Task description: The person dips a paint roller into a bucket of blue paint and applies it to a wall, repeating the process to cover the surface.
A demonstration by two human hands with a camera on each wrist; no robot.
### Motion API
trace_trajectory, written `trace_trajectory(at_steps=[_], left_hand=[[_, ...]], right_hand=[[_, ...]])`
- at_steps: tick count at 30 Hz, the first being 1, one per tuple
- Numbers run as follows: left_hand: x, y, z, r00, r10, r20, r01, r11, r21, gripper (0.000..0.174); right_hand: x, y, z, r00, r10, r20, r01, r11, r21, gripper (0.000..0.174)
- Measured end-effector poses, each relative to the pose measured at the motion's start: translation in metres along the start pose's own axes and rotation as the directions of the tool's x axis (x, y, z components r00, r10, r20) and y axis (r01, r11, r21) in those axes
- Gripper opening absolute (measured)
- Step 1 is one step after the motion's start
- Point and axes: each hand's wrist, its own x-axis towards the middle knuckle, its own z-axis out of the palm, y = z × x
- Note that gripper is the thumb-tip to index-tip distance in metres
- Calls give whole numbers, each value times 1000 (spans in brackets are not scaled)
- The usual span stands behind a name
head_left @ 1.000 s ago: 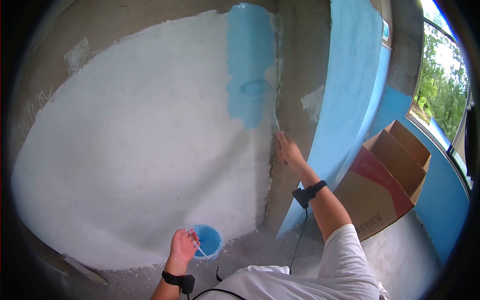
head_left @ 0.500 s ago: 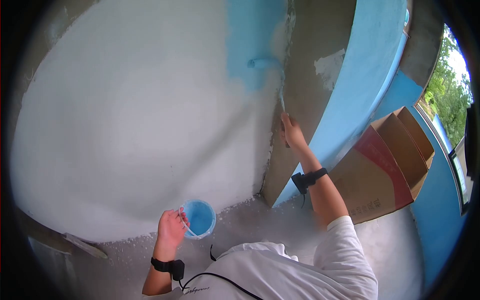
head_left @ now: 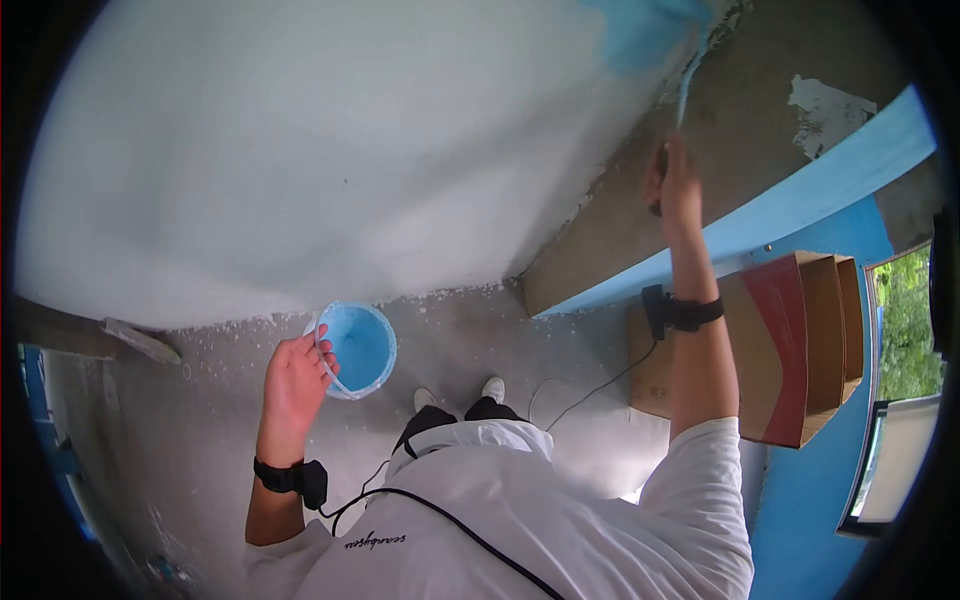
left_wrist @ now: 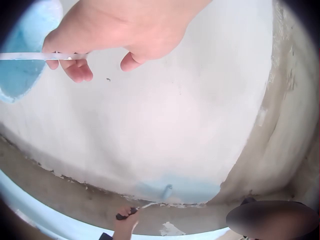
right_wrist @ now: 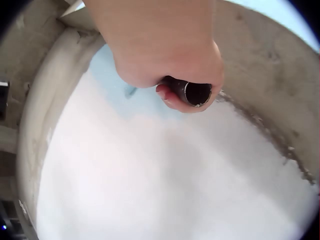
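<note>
My left hand [head_left: 297, 375] holds a bucket by its thin white handle [left_wrist: 22, 56], fingers hooked round it. The bucket [head_left: 391, 345] hangs beside the hand and has blue paint in it. Up at the right, my right hand [head_left: 677, 190] grips a paint roller by its dark handle [right_wrist: 199, 94]. The thin roller frame [head_left: 686, 92] runs up from the fist. In the left wrist view the blue roller head [left_wrist: 167, 190] lies over the light blue patch [left_wrist: 200, 187] on the white wall [head_left: 300, 150]. At the head view's top edge the roller head is blurred.
A bare grey pillar [head_left: 740, 130] with a blue side borders the white wall on the right. Behind my right arm stands a large cardboard box [head_left: 770, 340], near a window [head_left: 905, 330]. A board [head_left: 142, 340] lies low at the left. Cables [head_left: 470, 530] run from the wrist bands.
The head view has tipped down, so the blue patch now sits at the top edge and my shoes show. Both hands keep their holds on the bucket handle and roller.
</note>
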Motion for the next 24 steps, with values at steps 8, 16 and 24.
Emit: trace_trajectory(at_steps=[8,16,24], left_hand=[[6,-32,-18,997,24,-70,-27,999,-28,42],[7,-46,-27,994,15,-110,-26,994,-103,42],[7,-49,-29,998,43,-45,-49,988,-146,41]], right_hand=[[13,10,17,999,-52,15,52,999,-9,42],[-14,141,12,992,123,-11,-124,983,-136,43],[-23,146,0,992,120,27,-118,991,-63,39]])
